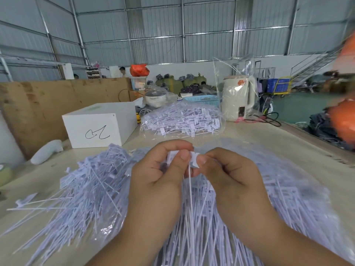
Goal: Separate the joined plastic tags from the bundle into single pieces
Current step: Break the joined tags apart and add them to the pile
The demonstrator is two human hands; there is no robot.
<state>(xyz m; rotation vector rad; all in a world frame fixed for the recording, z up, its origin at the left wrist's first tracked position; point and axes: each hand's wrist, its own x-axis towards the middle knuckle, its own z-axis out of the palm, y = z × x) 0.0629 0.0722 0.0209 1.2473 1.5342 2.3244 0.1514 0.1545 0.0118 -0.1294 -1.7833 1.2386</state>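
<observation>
both hands, left hand (159,169) and right hand (226,169), pinch joined tags (193,160); fingers hide the join.

On the front face of the white rectangular box (99,127), standing on the light wooden desk (288,143) at the far left, there is a black hand-drawn scrawl: a loop with a tail beside a hooked stroke, which I cannot read as any sure letter or number. The tall cream plastic kettle (237,98) wrapped in clear film carries a small red-orange sticker near its lid, too small to make out. The white plastic tags (182,120) bear faint print, all of it illegible.
</observation>
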